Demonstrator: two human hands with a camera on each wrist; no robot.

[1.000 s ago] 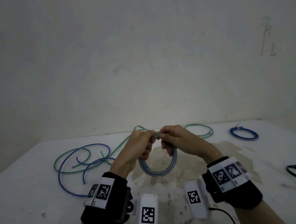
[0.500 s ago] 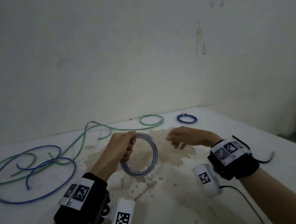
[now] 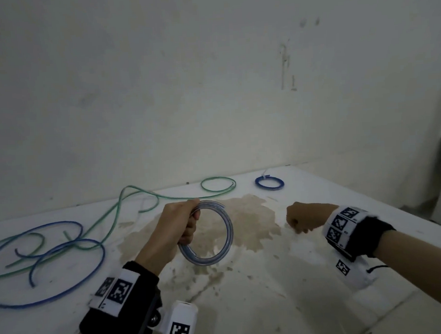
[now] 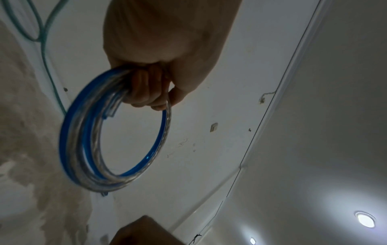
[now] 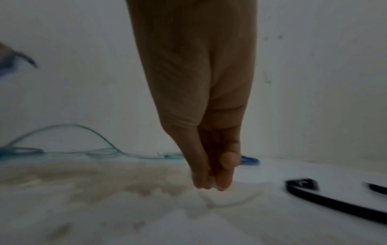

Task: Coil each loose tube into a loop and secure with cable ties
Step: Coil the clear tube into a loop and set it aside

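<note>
A coil of clear tube with a blue stripe (image 3: pixel 228 232) hangs upright above the white table (image 3: pixel 272 307). My left hand (image 3: pixel 183 225) grips the coil's upper left side, with the fingers (image 4: pixel 146 92) wrapped through the ring (image 4: pixel 83 149). No tie shows on it. To the right, my right hand (image 3: pixel 301 220) is apart from the coil, low over the table. Its fingertips (image 5: pixel 201 182) are bunched against the thumb and point down, with nothing visible between them. A faint pale arc (image 5: pixel 234 203) lies on the table just under them, too blurred to identify.
A loose green tube (image 3: pixel 119 205) and a loose blue tube (image 3: pixel 67 289) sprawl on the left, and the green one ends in a loop (image 3: pixel 217 183) at the back. A small tied blue coil (image 3: pixel 269 186) lies near the wall. A black strap (image 5: pixel 335 203) lies on the right.
My right hand let go of the coil and moved right and down toward the table, its fingers closing. The left hand kept the coil. The view swung to the right.
</note>
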